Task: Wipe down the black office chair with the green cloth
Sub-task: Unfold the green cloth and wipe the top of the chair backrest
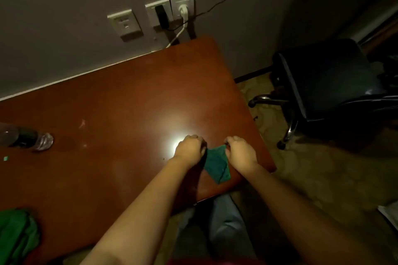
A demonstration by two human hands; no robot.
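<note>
Bare forearms (pixel 150 200), pale blue trousers (pixel 224 226)

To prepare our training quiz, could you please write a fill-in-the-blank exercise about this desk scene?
1. The left hand and the right hand both grip the ____ cloth.
2. Seen from the person, the black office chair stands to the ____ of the desk.
3. The plastic bottle lies on its ____ on the desk.
4. The wall carries ____ socket plates.
Missing words: green; right; side; three.
</note>
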